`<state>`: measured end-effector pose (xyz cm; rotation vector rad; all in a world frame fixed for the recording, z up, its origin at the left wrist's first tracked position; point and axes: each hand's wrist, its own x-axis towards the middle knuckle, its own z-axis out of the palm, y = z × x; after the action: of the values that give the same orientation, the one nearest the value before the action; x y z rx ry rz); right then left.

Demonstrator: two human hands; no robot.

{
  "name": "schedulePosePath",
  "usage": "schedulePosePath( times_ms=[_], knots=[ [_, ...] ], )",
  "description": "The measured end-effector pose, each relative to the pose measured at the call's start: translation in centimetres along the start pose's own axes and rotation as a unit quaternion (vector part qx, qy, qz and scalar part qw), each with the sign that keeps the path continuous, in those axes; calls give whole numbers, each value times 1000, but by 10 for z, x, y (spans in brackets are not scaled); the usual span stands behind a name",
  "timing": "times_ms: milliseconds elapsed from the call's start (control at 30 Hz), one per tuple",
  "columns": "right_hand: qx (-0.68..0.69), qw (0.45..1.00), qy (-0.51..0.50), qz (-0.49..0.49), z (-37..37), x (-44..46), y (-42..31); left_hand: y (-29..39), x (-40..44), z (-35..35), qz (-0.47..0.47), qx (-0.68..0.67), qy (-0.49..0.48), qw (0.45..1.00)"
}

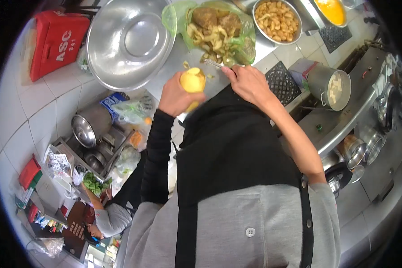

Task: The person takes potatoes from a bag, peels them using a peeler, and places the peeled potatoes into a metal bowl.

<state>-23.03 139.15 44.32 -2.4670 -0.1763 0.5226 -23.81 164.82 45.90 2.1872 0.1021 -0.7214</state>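
Since a peeled potato (192,82) would likely slip, the left hand (175,96) curls around it near the edge of the table (177,61), leaving its top exposed. The right hand (249,83) is wrapped around a slim metal tool (213,63) (peeler or knife, I cannot tell), its tip near the peelings (205,39) on the green bag (247,29), which presumably keeps them and the brown potatoes (204,18) together.

Pale tiles cover the left — metal counter right.
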Motion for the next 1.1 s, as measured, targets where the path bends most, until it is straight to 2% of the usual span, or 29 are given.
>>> schedulePosePath(
  times_ms=[67, 100, 167, 267, 333, 367, 433, 500, 533, 567, 667, 700, 767, 800, 833, 900, 933, 967, 1033, 1067, 1100],
  knots=[
    [50, 999, -8, -1, -13, -18, -27, 0, -3, 4, -39, 5, -15, 999],
    [31, 998, -3, -50, -12, -22, -30, 3, 7, 3, -47, 8, -16, 999],
    [0, 998, -2, -55, 8, -15, -14, -3, 7, 6, -28, -38, -29, 998],
    [-53, 998, 14, 15, 21, 0, 34, 0, 14, 4, -18, -136, -47, 989],
    [5, 1000, 7, 14, -4, -7, 10, -2, 4, 6, -29, -211, -45, 976],
    [39, 999, 1, 20, -12, -17, -6, 2, 4, 6, -74, -235, -50, 968],
    [63, 998, -2, -27, -13, -23, -19, -4, 9, 10, -76, -244, -60, 965],
    [24, 997, -14, -68, -10, -23, -23, 1, 9, 10, -110, -266, -85, 954],
    [-19, 999, -31, -36, -3, -14, -10, 5, 7, 9, -127, -275, -98, 948],
    [-63, 997, -46, -7, 7, -1, 10, 5, 4, 12, -101, -282, -91, 950],
    [11, 999, 34, -13, -1, 5, 12, 0, 3, 14, -31, -288, -67, 955],
    [50, 998, 47, -16, -7, -10, 0, -3, -3, 16, -60, -298, -81, 949],
    [65, 996, -9, -61, -13, -24, -21, -3, 6, 11, -95, -315, -107, 938],
    [47, 998, -16, -26, 0, -13, -8, 2, 5, 3, -144, -388, -173, 894],
    [31, 999, -27, 15, 17, -7, 6, 5, -3, 4, -138, -405, -185, 885],
    [83, 996, 10, 41, 27, -5, 24, 10, -4, 1, -112, -441, -196, 869],
    [108, 993, 22, 48, 30, -3, 30, 10, -3, 0, -82, -414, -192, 886],
    [261, 961, -40, 86, 37, -7, 32, 9, -8, 2, -51, -372, -160, 913],
    [536, 816, -145, 159, 13, -10, 9, 14, -1, 7, 23, -279, -102, 955],
    [607, 764, -150, 157, 0, -12, -10, 12, 8, 9, 58, -191, -89, 976],
    [589, 776, -160, 159, 4, -9, -14, 7, 10, 12, 86, -101, -78, 988]
  ],
)
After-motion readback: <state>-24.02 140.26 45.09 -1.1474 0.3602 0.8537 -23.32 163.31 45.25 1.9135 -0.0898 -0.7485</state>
